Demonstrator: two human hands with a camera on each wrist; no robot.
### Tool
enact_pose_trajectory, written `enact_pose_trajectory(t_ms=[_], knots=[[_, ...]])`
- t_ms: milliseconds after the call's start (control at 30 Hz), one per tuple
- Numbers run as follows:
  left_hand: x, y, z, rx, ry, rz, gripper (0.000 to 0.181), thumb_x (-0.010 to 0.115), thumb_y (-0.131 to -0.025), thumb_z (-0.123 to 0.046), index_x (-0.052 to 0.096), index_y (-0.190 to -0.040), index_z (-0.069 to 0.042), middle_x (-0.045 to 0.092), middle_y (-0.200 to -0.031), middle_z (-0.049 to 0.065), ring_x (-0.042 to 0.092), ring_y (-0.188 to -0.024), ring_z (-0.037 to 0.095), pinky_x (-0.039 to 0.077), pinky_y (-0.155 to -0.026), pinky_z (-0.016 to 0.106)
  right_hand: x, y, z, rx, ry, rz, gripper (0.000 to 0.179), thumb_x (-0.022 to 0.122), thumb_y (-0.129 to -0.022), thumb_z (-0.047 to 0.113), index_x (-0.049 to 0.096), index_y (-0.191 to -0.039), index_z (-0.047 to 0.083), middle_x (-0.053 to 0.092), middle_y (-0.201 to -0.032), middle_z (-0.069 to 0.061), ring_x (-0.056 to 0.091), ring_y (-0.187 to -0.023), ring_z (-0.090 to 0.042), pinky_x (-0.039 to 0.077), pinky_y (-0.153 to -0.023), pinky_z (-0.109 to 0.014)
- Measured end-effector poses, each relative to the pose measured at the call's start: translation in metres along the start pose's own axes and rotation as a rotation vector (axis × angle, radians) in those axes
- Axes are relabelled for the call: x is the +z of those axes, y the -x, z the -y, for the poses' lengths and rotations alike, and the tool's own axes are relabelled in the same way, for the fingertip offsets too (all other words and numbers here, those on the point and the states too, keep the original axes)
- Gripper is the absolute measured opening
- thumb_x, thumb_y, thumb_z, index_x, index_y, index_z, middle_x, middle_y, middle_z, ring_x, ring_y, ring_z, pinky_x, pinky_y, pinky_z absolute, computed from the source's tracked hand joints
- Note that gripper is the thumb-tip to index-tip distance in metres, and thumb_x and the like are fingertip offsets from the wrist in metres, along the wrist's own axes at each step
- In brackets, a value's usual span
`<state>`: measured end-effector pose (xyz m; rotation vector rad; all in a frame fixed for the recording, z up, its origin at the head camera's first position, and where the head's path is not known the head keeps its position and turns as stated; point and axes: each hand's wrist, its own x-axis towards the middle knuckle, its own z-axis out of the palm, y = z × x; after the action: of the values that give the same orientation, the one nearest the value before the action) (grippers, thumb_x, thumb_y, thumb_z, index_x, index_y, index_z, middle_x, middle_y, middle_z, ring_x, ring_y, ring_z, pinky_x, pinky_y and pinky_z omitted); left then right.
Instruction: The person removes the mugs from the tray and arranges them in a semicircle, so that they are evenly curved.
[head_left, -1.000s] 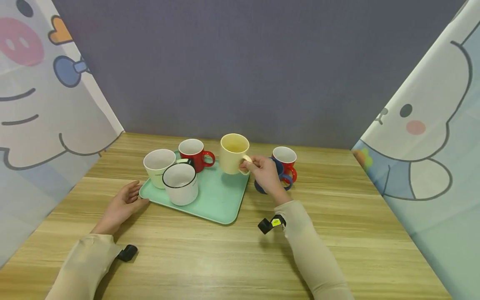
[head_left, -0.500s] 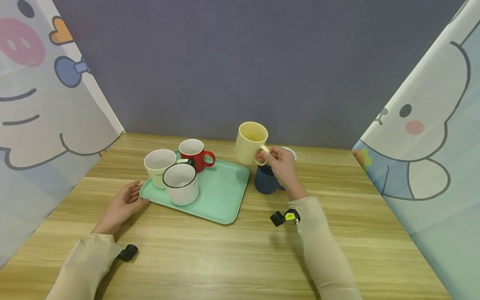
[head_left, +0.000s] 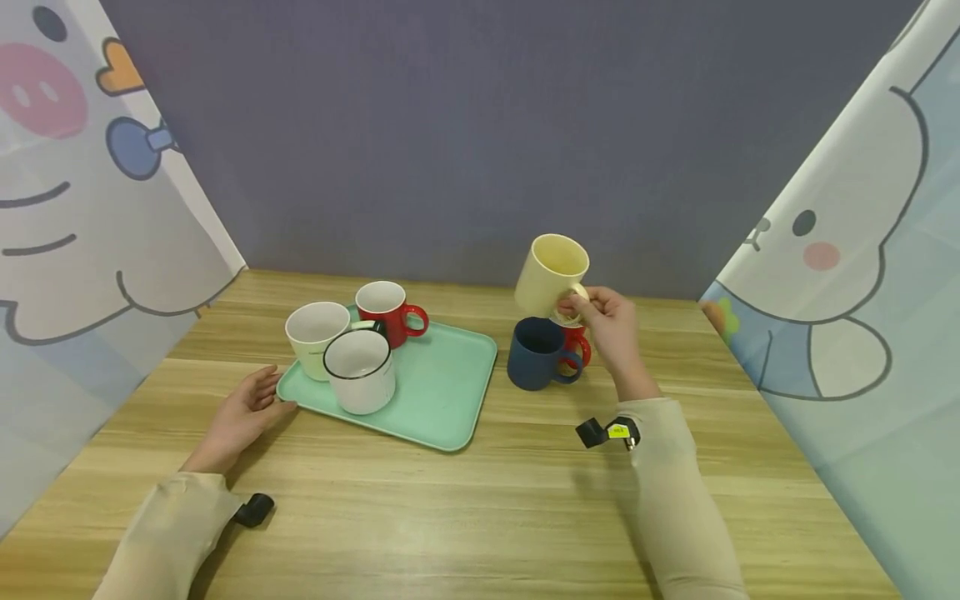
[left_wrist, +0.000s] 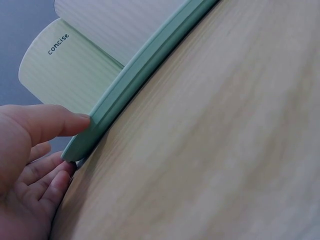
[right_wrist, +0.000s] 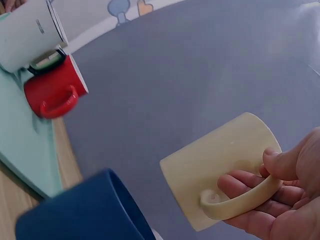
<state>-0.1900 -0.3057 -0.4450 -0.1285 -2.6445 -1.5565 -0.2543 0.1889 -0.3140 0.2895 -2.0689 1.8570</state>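
Observation:
Raised above the table in the head view, a pale yellow mug (head_left: 540, 279) hangs tilted from my right hand (head_left: 615, 333). Thumb and fingers grip its handle (right_wrist: 245, 202). Just below it stands a dark blue mug (head_left: 531, 362), partly hiding a red mug (head_left: 577, 342). My left hand (head_left: 243, 414) holds the near-left corner of a mint green tray (head_left: 442, 383), thumb against the rim and fingers at the corner. On the tray's left half sit a red mug (head_left: 393, 323), a pale green mug (head_left: 306, 350) and a white mug with a black rim (head_left: 365, 388).
The wooden table (head_left: 420, 517) ends at a grey partition (head_left: 480, 150) behind the mugs. Cartoon-printed sheets flank it at left (head_left: 90, 192) and right (head_left: 832, 333). Bare tray surface lies right of the mugs on it.
My right hand has carried the yellow mug up and to the right, from over the tray to over the blue mug. The left hand has stayed at the tray corner.

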Motion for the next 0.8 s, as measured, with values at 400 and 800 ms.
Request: enact_pose_trajectory(t_ms=[400,800], knots=[[0.0,0.001,0.001,0.009,-0.014,-0.014,0.079,0.066,-0.098,-0.018,0.017,-0.152,0.014,0.036,-0.145,0.038,0.039,-0.13,0.045,0.036,-0.088,0.001,-0.035,0.003,-0.009,0.007,0.037,-0.091,0.012,0.064,-0.097,0.005,0.067,-0.093,-0.006,0.072,-0.076,0.011,0.069,-0.073,-0.002,0.055,-0.068,-0.017],[0.0,0.003,-0.004,-0.004,0.007,-0.001,0.08,0.066,-0.099,-0.019,0.015,-0.153,0.012,0.034,-0.146,0.037,0.035,-0.13,0.049,0.035,-0.086,-0.001,-0.059,0.007,-0.013,0.023,0.074,-0.215,0.016,0.061,-0.098,0.001,0.064,-0.096,-0.015,0.071,-0.072,0.014,0.069,-0.069,0.0,0.054,-0.064,-0.013]])
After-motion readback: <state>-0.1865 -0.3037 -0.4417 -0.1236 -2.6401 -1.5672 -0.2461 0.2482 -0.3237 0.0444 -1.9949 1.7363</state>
